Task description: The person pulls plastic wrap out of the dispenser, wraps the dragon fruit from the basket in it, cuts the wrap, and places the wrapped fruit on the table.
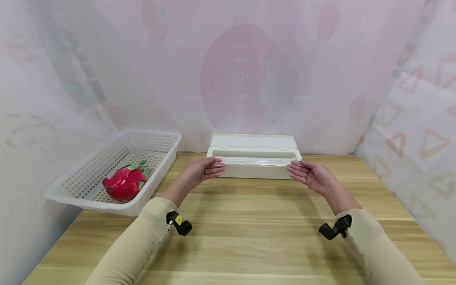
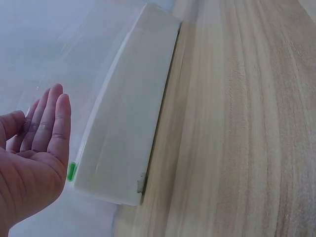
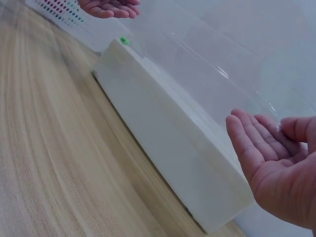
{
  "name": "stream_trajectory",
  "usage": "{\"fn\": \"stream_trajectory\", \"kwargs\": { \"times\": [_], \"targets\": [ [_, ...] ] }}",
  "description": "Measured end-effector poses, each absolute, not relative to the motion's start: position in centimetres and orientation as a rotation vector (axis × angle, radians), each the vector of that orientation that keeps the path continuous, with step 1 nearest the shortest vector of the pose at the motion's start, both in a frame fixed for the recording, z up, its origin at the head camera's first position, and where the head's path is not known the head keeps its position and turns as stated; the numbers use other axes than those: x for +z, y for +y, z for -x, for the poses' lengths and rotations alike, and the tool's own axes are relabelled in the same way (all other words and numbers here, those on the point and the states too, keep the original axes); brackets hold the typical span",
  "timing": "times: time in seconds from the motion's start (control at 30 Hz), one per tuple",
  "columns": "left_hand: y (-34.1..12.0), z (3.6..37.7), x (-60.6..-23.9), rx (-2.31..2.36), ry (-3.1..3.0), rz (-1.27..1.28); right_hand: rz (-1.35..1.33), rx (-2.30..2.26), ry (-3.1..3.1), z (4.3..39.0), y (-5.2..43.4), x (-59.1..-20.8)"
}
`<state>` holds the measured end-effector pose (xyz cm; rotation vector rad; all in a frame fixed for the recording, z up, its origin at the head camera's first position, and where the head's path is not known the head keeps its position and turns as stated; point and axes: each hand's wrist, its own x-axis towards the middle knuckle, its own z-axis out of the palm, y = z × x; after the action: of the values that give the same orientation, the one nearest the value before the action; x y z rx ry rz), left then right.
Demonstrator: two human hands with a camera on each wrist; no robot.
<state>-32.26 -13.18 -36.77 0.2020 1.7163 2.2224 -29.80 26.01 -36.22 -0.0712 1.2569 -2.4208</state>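
A long white cling film dispenser box (image 1: 254,171) stands at the back of the table, its lid (image 1: 253,141) tipped back. Clear cling film (image 3: 222,72) rises from the box as a thin sheet, its edge stretched between the two hands. My left hand (image 1: 203,172) pinches one corner of the film between thumb and index finger, at the box's left end. At the other end my right hand (image 1: 314,178) pinches the opposite corner the same way. The remaining fingers of both hands are extended, palms turned up. A small green piece (image 2: 72,171) shows at the box's left end.
On the left a white perforated basket (image 1: 171,158) holds a red dragon fruit (image 1: 122,184) with green leaf tips. A pale printed curtain (image 1: 178,71) hangs behind and on both sides of the wooden table (image 1: 249,225). Small black devices (image 1: 336,227) sit on both wrists.
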Motion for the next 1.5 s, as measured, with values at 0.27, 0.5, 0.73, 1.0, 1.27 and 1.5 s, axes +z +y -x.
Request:
{"fn": "stream_trajectory", "kwargs": {
  "times": [0.27,0.5,0.73,1.0,1.27,1.5],
  "targets": [
    [-13.3,31.8,-35.8,2.226,1.724,-0.216,0.102,-2.424,1.272,29.4,26.1,-35.7],
    [-13.5,31.5,-34.9,2.23,1.718,-0.238,0.139,-2.425,1.266,28.8,26.0,-35.1],
    [-13.8,30.9,-34.1,2.253,1.704,-0.223,0.158,-2.417,1.27,28.4,25.8,-34.4],
    [-13.7,30.3,-33.0,2.25,1.742,-0.268,0.209,-2.416,1.281,28.0,26.0,-33.2],
    [-13.4,29.9,-32.0,2.235,1.778,-0.271,0.261,-2.42,1.274,27.7,26.2,-32.5],
    [-13.6,29.4,-31.4,2.231,1.775,-0.309,0.33,-2.433,1.257,27.3,26.1,-32.1]
  ]
}}
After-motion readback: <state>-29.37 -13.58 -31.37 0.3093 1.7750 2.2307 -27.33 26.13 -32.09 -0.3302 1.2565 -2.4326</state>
